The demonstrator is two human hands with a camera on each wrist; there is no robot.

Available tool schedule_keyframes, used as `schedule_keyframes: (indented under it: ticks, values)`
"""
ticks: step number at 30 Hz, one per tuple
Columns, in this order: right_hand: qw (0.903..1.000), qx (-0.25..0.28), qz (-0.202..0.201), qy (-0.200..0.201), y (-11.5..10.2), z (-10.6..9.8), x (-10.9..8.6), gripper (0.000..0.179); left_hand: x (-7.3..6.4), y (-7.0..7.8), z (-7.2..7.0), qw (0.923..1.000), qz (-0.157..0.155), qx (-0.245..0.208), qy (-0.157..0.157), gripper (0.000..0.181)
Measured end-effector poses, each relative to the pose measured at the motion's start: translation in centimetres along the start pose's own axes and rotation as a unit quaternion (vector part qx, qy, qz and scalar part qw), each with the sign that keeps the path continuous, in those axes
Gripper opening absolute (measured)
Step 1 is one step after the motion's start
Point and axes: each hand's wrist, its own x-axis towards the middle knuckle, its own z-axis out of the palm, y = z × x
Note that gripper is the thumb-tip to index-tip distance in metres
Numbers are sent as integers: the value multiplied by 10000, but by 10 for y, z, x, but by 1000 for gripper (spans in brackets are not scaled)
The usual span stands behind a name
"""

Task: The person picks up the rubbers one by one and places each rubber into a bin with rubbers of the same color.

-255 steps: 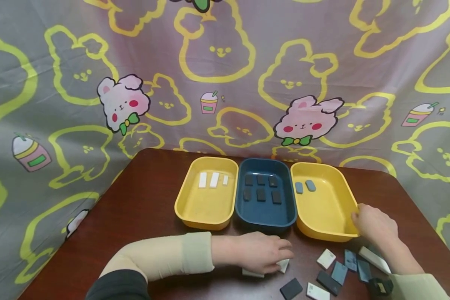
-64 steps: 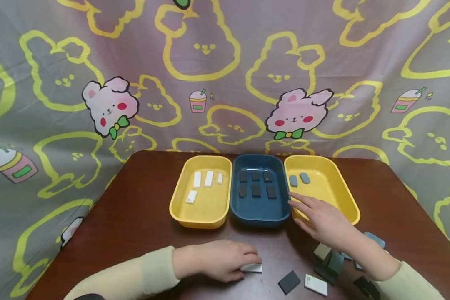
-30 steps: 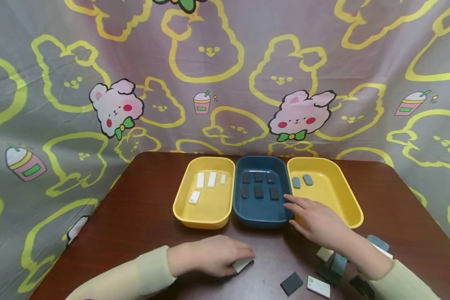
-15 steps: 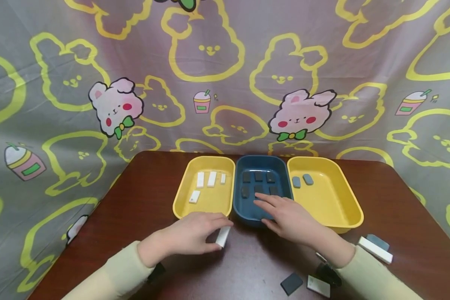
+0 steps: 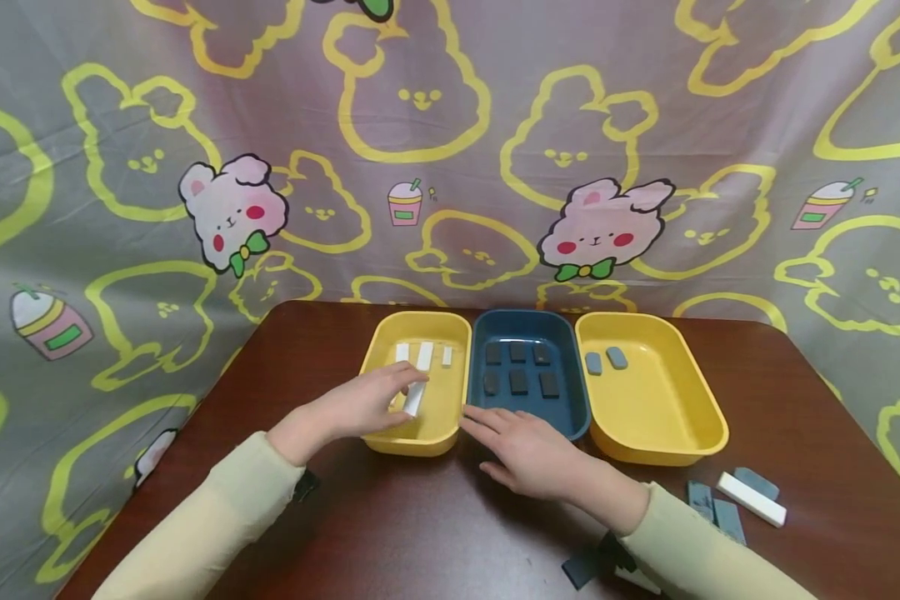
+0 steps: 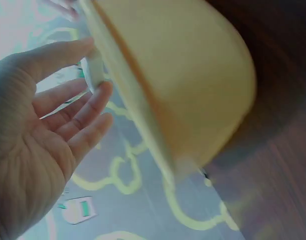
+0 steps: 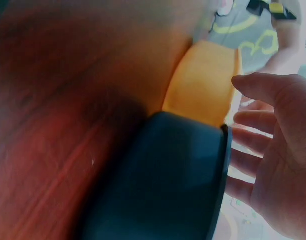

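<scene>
My left hand (image 5: 367, 404) is over the left yellow tray (image 5: 420, 446), pinching a white eraser-like block (image 5: 414, 400) between thumb and fingertips. In the left wrist view that block (image 6: 94, 70) shows by the tray's rim. Several white blocks (image 5: 425, 356) lie in this tray, one partly hidden by the hand. My right hand (image 5: 532, 458) holds nothing; its extended fingers reach the front rims where the blue tray (image 5: 525, 417) meets the left yellow one. Several dark blocks (image 5: 518, 382) stand in two rows in the blue tray.
The right yellow tray (image 5: 660, 417) holds two blue-grey blocks (image 5: 617, 358). Right of my right forearm lie loose blue-grey blocks (image 5: 729, 521) and a long white block (image 5: 752, 500). A dark block (image 5: 581, 569) lies near the front, by the sleeve. A patterned curtain (image 5: 450, 150) hangs behind the table.
My left hand picked the white block off the table and carried it forward over the left yellow tray. My right hand moved left along the blue tray's front. Earlier, another white block joined that yellow tray.
</scene>
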Motion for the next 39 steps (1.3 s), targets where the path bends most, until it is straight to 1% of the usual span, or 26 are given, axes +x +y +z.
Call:
schedule_keyframes:
  ticks: [3, 5, 9, 13, 16, 20, 23, 26, 39]
  values:
    - [9999, -80, -100, -59, -3, 3, 2, 62, 14, -13, 1, 9998, -4, 129, -170, 52]
    - [9998, -124, -143, -70, -4, 5, 3, 62, 22, -21, 2, 9992, -39, 201, -337, 51]
    - [9998, -138, -150, -44, -6, 6, 5, 60, 37, -34, 5, 9973, -67, 434, -596, 49]
    - [9999, -67, -153, 20, -6, 5, 6, 56, 50, -39, 9, 9954, 4, 620, -729, 43]
    - [9998, -5, -160, 70, -6, 5, 6, 55, 57, -37, 13, 9946, 26, 635, -824, 38]
    - [9998, -21, -170, 106, -6, 6, 5, 55, 61, -35, 17, 9929, -112, 717, -947, 32]
    - [9997, -71, -178, 138, -5, 7, 5, 56, 63, -37, 19, 9915, -197, 782, -1026, 29]
    - [9997, -59, -165, 142, -6, 7, 5, 56, 62, -39, 21, 9904, -198, 840, -1077, 28]
    - [9996, -62, -160, 224, -5, 10, 3, 57, 60, -42, 28, 9919, -64, 972, -820, 29]
